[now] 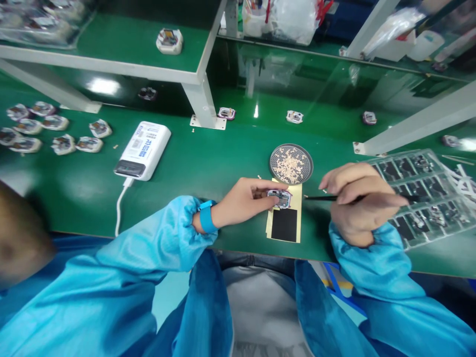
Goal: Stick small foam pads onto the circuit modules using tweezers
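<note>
My left hand (241,201), with a blue band at the wrist, grips a small watch-like case (279,198) between thumb and fingers. Electronic parts show in the case's open face. It is held over a yellow sheet (298,210) bearing a black square (284,225). To the right, my right hand (360,198) is closed around thin black tweezers (320,198), their tip pointing left, a short gap away from the case. A tiny pale piece lies by the right fingertips. Just beyond the case is a round grey dish (272,163) of small pale pieces.
A clear compartment tray (427,191) with metallic parts lies at right. A white power bank (143,151) with a cable sits left. Several similar cases (55,122) lie far left; others line the back. White shelf legs (204,101) stand behind. Someone's head is at lower left.
</note>
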Demonstrator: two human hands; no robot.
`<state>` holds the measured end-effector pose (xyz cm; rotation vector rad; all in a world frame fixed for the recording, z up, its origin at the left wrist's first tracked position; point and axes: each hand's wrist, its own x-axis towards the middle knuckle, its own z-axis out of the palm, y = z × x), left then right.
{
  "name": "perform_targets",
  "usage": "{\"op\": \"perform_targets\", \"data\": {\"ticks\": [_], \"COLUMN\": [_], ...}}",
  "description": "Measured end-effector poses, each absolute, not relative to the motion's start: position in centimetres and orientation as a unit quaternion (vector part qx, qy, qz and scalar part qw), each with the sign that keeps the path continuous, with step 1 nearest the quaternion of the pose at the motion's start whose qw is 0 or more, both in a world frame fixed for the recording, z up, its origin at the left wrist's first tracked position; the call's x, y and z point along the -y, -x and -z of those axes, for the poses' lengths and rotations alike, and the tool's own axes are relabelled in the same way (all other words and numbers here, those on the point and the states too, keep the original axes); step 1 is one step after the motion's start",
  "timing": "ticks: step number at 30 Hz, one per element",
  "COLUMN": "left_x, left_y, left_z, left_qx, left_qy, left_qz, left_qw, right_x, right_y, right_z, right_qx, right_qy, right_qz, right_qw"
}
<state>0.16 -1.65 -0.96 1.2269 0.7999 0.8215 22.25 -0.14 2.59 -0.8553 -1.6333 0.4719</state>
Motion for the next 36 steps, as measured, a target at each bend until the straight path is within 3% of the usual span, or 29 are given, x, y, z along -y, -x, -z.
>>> {"op": "perform_targets", "data": {"ticks": [2, 6, 9, 25, 31, 36], "left_x": [1.7, 1.7, 1.6, 1.9, 2.1, 2.1], "left_y": [-0.2, -0.1, -0.1, -0.5, -0.4, -0.5], "left_z": [0.9, 0.9, 0.8, 0.8, 0.3, 0.5], "left_qx": [-0.353, -0.36, -0.369, -0.393, -0.415, -0.398], "left_qy": [-0.531, -0.521, -0.526, -0.484, -0.582, -0.551], "left_qz": [-0.372, -0.411, -0.426, -0.462, -0.427, -0.448], "left_qw": [0.675, 0.656, 0.637, 0.631, 0.554, 0.58], "right_x": [0.2, 0.7, 1.3, 1.8, 1.3, 1.3], "right_y": [-21.9, -21.3, -20.8, -19.0, -19.1, -18.9], "right_z": [-2.5, -1.9, -1.1, -0.5, -0.8, -0.8], "right_qx": [0.677, 0.745, 0.731, 0.614, 0.56, 0.559], "right_qy": [0.371, 0.447, 0.471, 0.531, 0.545, 0.537], "right_qz": [-0.196, -0.288, -0.36, -0.444, -0.488, -0.498], "right_qw": [0.605, 0.403, 0.339, 0.379, 0.389, 0.39]}}
